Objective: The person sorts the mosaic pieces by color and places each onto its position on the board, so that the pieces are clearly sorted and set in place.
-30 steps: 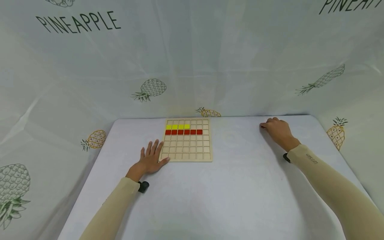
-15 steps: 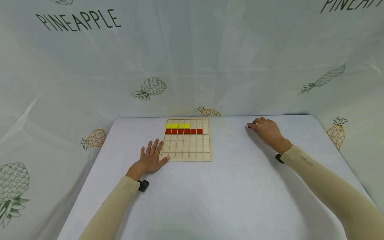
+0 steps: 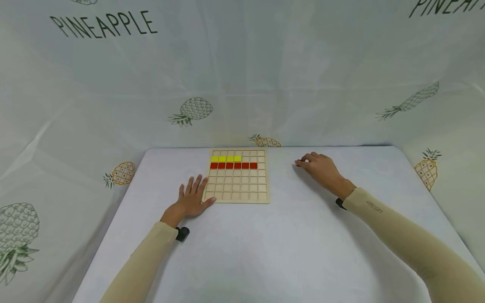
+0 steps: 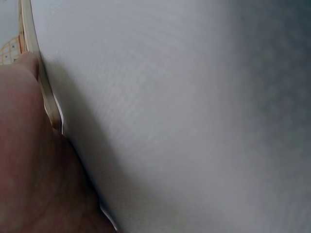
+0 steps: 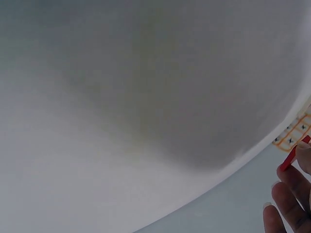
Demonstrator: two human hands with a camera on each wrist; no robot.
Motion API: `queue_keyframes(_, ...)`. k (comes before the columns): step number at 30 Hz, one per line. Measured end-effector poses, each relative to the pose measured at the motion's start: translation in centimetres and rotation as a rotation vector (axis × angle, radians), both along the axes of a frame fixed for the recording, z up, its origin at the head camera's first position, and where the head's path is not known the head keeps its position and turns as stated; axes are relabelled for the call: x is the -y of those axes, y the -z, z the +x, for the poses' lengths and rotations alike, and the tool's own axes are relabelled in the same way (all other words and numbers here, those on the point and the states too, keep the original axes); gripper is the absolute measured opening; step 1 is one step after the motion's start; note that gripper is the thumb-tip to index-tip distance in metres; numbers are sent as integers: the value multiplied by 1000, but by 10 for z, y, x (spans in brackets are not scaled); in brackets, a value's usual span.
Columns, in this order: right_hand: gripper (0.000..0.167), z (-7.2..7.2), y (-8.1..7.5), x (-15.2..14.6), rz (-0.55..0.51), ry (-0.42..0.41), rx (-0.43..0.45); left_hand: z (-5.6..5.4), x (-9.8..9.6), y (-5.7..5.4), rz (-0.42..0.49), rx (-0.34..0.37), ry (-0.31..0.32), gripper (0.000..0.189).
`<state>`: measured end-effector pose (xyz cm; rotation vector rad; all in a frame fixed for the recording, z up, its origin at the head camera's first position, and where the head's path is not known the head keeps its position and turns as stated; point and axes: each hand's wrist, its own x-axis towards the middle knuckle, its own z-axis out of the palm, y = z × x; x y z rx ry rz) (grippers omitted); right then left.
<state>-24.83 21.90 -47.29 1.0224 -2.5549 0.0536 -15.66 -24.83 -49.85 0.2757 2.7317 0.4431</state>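
A wooden grid board [image 3: 236, 185] lies toward the back of the table, with a row of yellow square tiles [image 3: 226, 159] and below it a row of red square tiles [image 3: 233, 166]. My left hand [image 3: 190, 203] rests flat with fingers spread, thumb and fingertips touching the board's left edge. In the left wrist view the thumb side of that hand [image 4: 29, 145] meets the wooden edge [image 4: 41, 73]. My right hand [image 3: 322, 170] is to the right of the board, above the table. Between its thumb and finger it pinches a red tile [image 5: 294, 154], seen almost edge-on in the right wrist view.
The white table [image 3: 257, 248] ends at a hanging pale cloth [image 3: 303, 75] printed with pineapples, which also runs along both sides. Black wrist cameras [image 3: 182, 234] sit on both arms, under beige sleeves.
My right hand has moved left across the back of the table toward the board, carrying the red tile. The left hand stays at the board's edge, and the tiles on it look unchanged.
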Motion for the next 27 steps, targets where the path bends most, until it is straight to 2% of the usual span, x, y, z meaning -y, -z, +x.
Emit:
queue_keyframes(4,34,2,1,13,8,-36,-28,-2,1,4,0,-16,3,89)
queue_keyframes(8,32,3,2,26,26,-59,-37,-1,2,4,0,-18,0,89)
queue_keyframes(13,30,4,1,42,46,-65,-38,0,1,3,-4,-16,-4,90)
queue_keyframes(27,34,1,0,75,103,-71,-40,-3,3,11,-17,-31,-4,91)
